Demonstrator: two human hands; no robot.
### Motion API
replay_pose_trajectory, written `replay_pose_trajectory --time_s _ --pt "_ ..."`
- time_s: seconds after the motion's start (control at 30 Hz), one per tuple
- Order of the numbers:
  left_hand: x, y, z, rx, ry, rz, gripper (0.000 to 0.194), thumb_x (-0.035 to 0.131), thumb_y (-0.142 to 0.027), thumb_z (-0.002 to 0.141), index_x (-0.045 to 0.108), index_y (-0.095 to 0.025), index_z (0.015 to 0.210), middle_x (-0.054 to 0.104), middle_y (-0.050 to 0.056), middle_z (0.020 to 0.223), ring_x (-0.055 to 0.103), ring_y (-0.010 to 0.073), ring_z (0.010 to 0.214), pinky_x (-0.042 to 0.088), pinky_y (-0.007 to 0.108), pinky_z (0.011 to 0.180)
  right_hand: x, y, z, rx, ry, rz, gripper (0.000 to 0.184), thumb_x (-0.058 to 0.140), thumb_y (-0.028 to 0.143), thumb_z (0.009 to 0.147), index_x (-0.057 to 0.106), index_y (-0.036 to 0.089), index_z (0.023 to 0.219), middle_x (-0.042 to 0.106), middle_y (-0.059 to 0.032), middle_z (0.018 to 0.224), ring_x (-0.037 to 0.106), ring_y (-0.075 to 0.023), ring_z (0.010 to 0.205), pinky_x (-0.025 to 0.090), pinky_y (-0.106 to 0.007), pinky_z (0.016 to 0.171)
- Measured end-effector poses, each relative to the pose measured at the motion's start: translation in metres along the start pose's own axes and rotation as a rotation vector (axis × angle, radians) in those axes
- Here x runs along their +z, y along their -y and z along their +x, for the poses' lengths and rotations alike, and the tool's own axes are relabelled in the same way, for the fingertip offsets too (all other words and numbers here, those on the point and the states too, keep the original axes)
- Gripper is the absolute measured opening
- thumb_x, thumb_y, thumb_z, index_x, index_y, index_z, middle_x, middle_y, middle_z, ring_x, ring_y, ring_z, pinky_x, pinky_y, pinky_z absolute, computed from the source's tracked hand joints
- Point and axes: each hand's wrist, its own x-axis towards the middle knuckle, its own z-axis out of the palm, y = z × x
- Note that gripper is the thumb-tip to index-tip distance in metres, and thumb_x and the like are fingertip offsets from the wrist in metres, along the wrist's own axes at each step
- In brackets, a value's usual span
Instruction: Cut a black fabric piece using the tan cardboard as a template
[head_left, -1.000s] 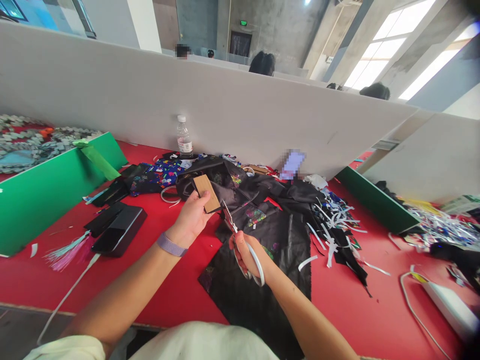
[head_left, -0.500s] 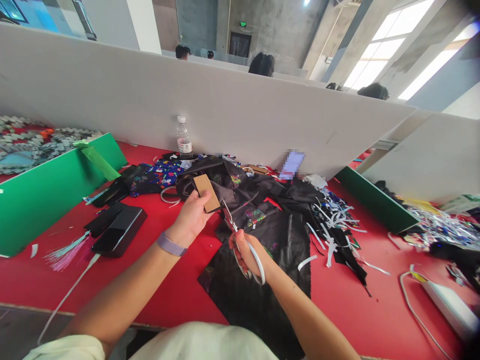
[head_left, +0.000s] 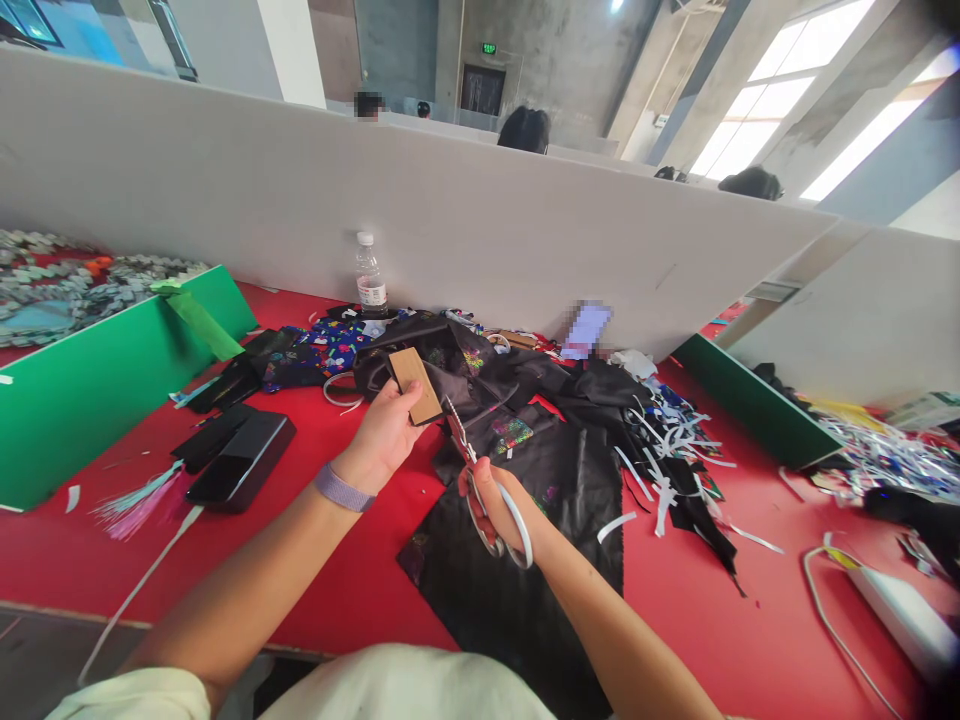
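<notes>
My left fingers grip a flat tan rectangular piece; my right fingers hold white-handled metal scissors over black fabric.

So both forearms angle in from the bottom corners, left hand pinching with its thumb on top, purple band on that wrist, right hand curled with the thumb pointing up and forward.
</notes>
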Motion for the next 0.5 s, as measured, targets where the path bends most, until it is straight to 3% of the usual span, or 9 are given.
replay_pose_trajectory --time_s 0.17,0.5 --pt "0.0005 -0.0013 -0.0004 -0.003 0.008 -0.002 0.011 0.065 -0.012 0.081 0.059 -0.02 0.086 0.068 -0.001 0.087 0.065 0.0123 0.078 0.056 0.032 0.08 0.0014 0.0034 -0.0018 0.003 -0.002 0.011 0.072 0.023 0.086 0.079 0.048 0.019 0.076 0.033 0.0066 0.053 0.032 -0.0065 0.036 0.03 -0.019 0.033" --pt "-0.0009 -0.0013 0.0007 -0.001 0.013 -0.015 0.012 0.066 -0.012 0.079 0.06 -0.02 0.087 0.068 -0.001 0.085 0.065 0.0143 0.078 0.055 0.035 0.08 0.0009 0.0023 -0.0009 0.005 0.02 -0.005 0.073 0.022 0.087 0.078 0.049 0.02 0.08 0.035 0.006 0.056 0.034 -0.0079 0.039 0.039 -0.024 0.037"
